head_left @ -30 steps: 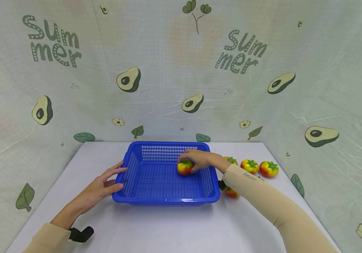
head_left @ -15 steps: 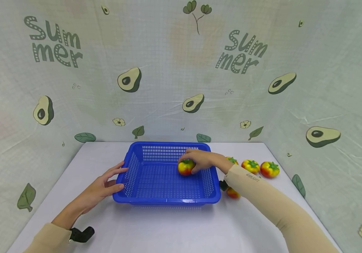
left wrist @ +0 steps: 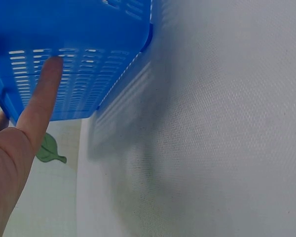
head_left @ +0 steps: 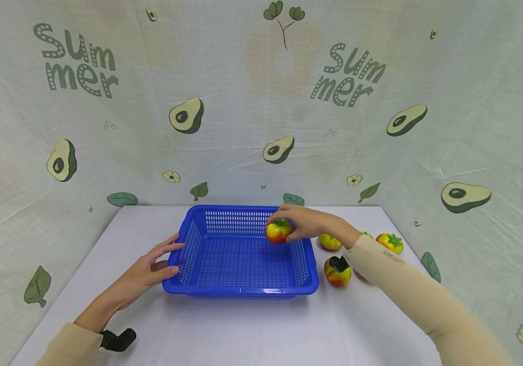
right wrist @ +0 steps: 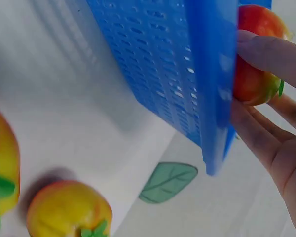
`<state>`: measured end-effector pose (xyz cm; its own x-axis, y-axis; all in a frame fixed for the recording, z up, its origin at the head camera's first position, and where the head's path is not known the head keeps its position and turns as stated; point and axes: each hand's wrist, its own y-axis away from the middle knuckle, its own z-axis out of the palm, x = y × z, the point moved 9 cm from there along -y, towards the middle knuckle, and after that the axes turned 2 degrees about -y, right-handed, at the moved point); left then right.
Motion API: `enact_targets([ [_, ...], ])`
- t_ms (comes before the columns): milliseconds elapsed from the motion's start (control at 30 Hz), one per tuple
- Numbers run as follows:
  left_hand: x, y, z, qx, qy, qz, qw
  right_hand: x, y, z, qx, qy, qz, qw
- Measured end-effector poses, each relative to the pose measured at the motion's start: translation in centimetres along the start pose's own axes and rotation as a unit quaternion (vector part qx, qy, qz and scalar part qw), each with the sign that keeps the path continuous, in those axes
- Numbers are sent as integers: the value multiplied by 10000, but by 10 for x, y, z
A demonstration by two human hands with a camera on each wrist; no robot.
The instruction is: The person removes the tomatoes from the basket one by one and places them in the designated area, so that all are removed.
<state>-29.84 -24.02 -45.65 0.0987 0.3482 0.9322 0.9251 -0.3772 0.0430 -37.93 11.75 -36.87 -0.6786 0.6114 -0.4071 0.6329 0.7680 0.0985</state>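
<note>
In the head view my right hand (head_left: 304, 222) grips a red-and-yellow tomato (head_left: 278, 232) with a green leafy top, over the right side of the blue basket (head_left: 243, 291). From the right wrist view, thumb and fingers sit around this tomato (right wrist: 256, 64), partly hidden behind the basket rim (right wrist: 214, 89). My left hand (head_left: 144, 272) rests at the basket's left rim with fingers spread. One straight finger (left wrist: 44, 94) lies against the perforated outer wall (left wrist: 84, 74) in the left wrist view.
Several more tomatoes lie on the white table right of the basket, among them a near one (head_left: 338, 277), one by the basket (head_left: 330, 242) and a far right one (head_left: 390, 243). The right sleeve (head_left: 407, 279) covers some. A printed cloth (head_left: 234, 168) hangs behind.
My right hand has lifted the gripped tomato from the basket's floor, up and a little to the right. The arm has shifted right, uncovering more of the nearest tomato. My left hand stays put.
</note>
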Motion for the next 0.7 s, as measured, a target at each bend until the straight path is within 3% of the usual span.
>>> enact_targets([
  [300, 1, 0, 1, -21, 26, -45, 10000, 2, 46, -35, 384, -304, 3, 9988],
  [700, 2, 0, 2, 7, 25, -80, 10000, 36, 114, -58, 715, -245, 785, 9940],
])
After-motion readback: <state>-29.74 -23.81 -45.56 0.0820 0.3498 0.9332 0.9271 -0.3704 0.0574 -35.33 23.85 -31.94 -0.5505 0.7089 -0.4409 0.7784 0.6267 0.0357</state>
